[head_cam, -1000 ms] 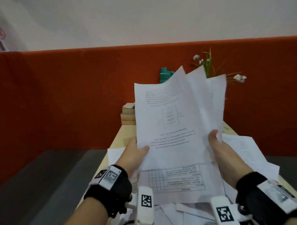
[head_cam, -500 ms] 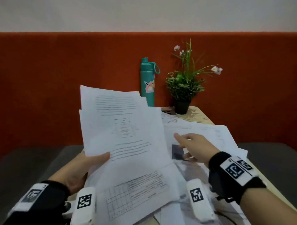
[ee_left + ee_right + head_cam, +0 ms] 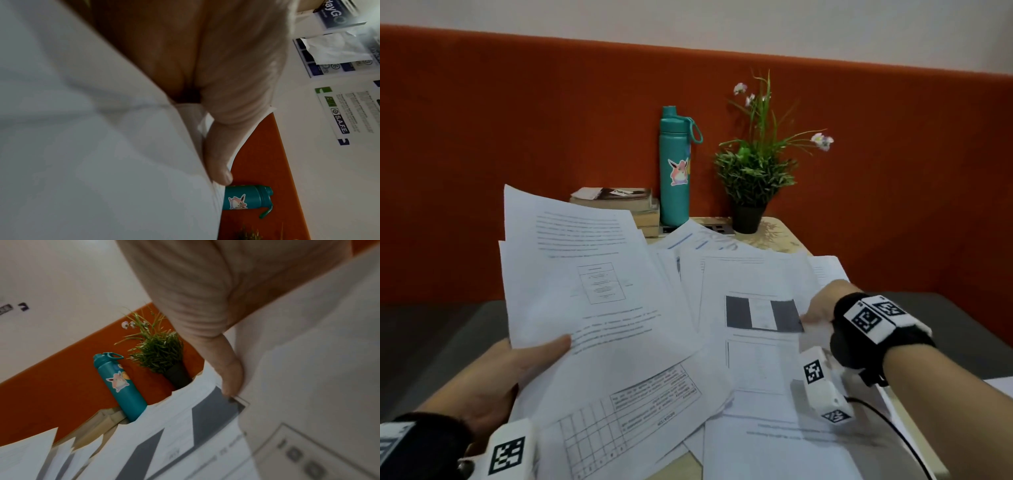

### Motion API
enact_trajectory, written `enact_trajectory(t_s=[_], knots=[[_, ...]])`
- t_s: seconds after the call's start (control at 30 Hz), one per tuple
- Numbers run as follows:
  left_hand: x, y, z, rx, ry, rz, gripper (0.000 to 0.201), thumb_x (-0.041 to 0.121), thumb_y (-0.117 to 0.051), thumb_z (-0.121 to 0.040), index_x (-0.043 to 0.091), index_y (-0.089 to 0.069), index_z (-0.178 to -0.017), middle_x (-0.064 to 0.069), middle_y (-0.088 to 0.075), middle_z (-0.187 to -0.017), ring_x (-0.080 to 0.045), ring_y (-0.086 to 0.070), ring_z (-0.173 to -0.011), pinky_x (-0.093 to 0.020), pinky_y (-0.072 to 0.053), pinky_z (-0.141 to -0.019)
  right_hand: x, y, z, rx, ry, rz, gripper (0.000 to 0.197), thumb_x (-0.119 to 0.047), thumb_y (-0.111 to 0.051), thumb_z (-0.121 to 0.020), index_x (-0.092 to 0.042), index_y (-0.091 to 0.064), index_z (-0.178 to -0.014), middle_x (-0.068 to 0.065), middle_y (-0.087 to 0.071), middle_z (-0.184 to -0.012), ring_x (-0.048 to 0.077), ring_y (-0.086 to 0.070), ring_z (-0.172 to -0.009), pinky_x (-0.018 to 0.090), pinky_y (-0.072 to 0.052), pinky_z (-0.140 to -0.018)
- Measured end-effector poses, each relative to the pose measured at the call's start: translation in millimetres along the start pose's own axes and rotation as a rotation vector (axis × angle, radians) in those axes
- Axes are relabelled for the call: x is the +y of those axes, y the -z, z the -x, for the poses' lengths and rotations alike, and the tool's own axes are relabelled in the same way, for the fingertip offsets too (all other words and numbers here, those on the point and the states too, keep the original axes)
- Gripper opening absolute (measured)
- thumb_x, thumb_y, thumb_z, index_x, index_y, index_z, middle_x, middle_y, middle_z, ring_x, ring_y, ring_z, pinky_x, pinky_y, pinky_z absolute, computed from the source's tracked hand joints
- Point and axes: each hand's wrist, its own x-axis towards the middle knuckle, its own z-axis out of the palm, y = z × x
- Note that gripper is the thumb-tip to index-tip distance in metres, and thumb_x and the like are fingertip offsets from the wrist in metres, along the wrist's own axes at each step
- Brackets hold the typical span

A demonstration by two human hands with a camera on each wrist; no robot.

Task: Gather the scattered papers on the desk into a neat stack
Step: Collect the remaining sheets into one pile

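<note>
Loose white printed papers (image 3: 767, 421) lie overlapping across the desk (image 3: 780, 236). My left hand (image 3: 517, 370) grips a bundle of sheets (image 3: 592, 284) at its lower left edge and holds it tilted up above the desk, thumb (image 3: 218, 159) on top. The bundle (image 3: 102, 146) fills most of the left wrist view. At the right, my right hand (image 3: 822, 305) pinches the right edge of a sheet with a dark picture (image 3: 756, 359); the thumb (image 3: 230, 369) lies on that sheet (image 3: 205, 415) in the right wrist view. The other fingers are hidden under paper.
A teal bottle (image 3: 674, 171), a potted plant (image 3: 753, 171) and a stack of books (image 3: 619, 202) stand at the desk's far edge against the orange partition. A dark flat device (image 3: 714, 229) lies by the pot. Grey floor lies on both sides of the desk.
My right hand let go of the bundle, moved right over the desk papers and took the picture sheet's edge. My left hand lowered the bundle to the left.
</note>
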Motion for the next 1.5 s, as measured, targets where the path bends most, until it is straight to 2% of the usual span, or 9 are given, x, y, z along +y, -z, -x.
enact_trajectory(t_s=[0.33, 0.47, 0.6, 0.7, 0.83, 0.93, 1.13, 1.3, 1.5], knots=[[-3.6, 4.0, -5.5, -0.014, -0.008, -0.008, 0.046, 0.010, -0.063, -0.069, 0.000, -0.065, -0.114, -0.023, -0.076, -0.100, -0.034, -0.076, -0.072, -0.040, -0.059, -0.066, -24.1, -13.8, -15.2, 0.098, 0.103, -0.086, 0.041, -0.013, -0.072, -0.078, -0.003, -0.061, -0.116, 0.014, -0.066, -0.113, 0.028, -0.060, -0.092, 0.030, -0.051, -0.078], [-2.6, 2.6, -4.7, -0.017, -0.022, -0.015, 0.046, 0.011, -0.067, -0.067, 0.000, -0.066, -0.112, -0.022, -0.077, -0.097, -0.033, -0.076, -0.071, -0.040, -0.057, -0.070, -19.7, -15.6, -9.1, 0.015, 0.151, -0.025, 0.053, -0.036, -0.054, -0.093, 0.000, -0.052, -0.132, 0.014, -0.057, -0.133, 0.027, -0.056, -0.117, 0.028, -0.046, -0.092], [4.3, -2.6, -1.8, -0.049, -0.081, -0.055, 0.070, 0.024, -0.092, -0.041, 0.005, -0.070, -0.105, -0.019, -0.077, -0.100, -0.032, -0.077, -0.078, -0.039, -0.061, -0.064, -15.8, 9.7, -8.9, 0.156, 0.152, -0.347, 0.043, -0.016, -0.065, -0.086, 0.001, -0.058, -0.125, 0.020, -0.064, -0.120, 0.035, -0.062, -0.107, 0.033, -0.049, -0.081], [10.6, -8.5, -5.1, 0.000, -0.117, -0.049, 0.037, 0.009, -0.071, -0.072, 0.005, -0.069, -0.109, -0.018, -0.076, -0.104, -0.031, -0.076, -0.085, -0.040, -0.056, -0.076, -11.0, 44.9, -3.0, 0.329, 0.227, -0.547, 0.032, -0.009, -0.064, -0.083, -0.007, -0.066, -0.115, 0.017, -0.069, -0.111, 0.034, -0.064, -0.101, 0.029, -0.044, -0.075], [6.8, -6.5, -13.4, 0.017, -0.078, -0.125, 0.052, 0.002, -0.071, -0.079, 0.007, -0.058, -0.129, -0.016, -0.073, -0.116, -0.036, -0.069, -0.105, -0.048, -0.052, -0.093, -7.9, 91.1, 13.8, 0.443, 0.390, -0.846, 0.037, -0.009, -0.067, -0.080, -0.008, -0.065, -0.117, 0.009, -0.073, -0.100, 0.029, -0.068, -0.092, 0.034, -0.052, -0.078], [2.0, -2.2, -15.9, 0.042, -0.066, -0.155, 0.061, 0.007, -0.073, -0.074, 0.009, -0.055, -0.132, -0.015, -0.070, -0.121, -0.036, -0.067, -0.109, -0.052, -0.049, -0.099, -11.6, 94.7, 23.8, 0.341, 0.435, -0.999, 0.036, -0.007, -0.071, -0.076, -0.012, -0.067, -0.111, -0.002, -0.076, -0.070, 0.024, -0.071, -0.077, 0.031, -0.058, -0.073], [4.4, -6.4, -14.0, 0.066, -0.053, -0.052, 0.042, 0.037, -0.052, -0.096, 0.017, -0.055, -0.133, -0.010, -0.069, -0.125, -0.032, -0.065, -0.114, -0.049, -0.043, -0.106, -52.9, 3.5, 51.6, -0.108, 0.442, -0.758, 0.022, -0.004, -0.066, -0.083, -0.008, -0.065, -0.105, 0.018, -0.071, -0.097, 0.035, -0.067, -0.085, 0.043, -0.053, -0.081], [8.4, -6.9, -16.5, 0.000, -0.060, -0.059, 0.068, 0.070, -0.068, -0.067, 0.039, -0.060, -0.128, 0.007, -0.067, -0.130, -0.025, -0.058, -0.125, -0.049, -0.035, -0.112, -85.6, -56.2, 58.5, -0.234, 0.455, -0.689, 0.035, -0.007, -0.067, -0.082, -0.002, -0.064, -0.117, 0.015, -0.068, -0.108, 0.027, -0.062, -0.092, 0.030, -0.046, -0.079], [-0.4, -9.9, -21.1, 0.073, -0.098, -0.240, 0.035, 0.005, -0.077, -0.074, 0.011, -0.067, -0.107, -0.015, -0.075, -0.108, -0.034, -0.070, -0.101, -0.048, -0.050, -0.098, -87.3, -58.6, 53.4, -0.215, 0.442, -0.735, 0.040, -0.042, -0.060, -0.087, -0.006, -0.068, -0.102, 0.009, -0.070, -0.092, 0.028, -0.065, -0.082, 0.033, -0.052, -0.076]])
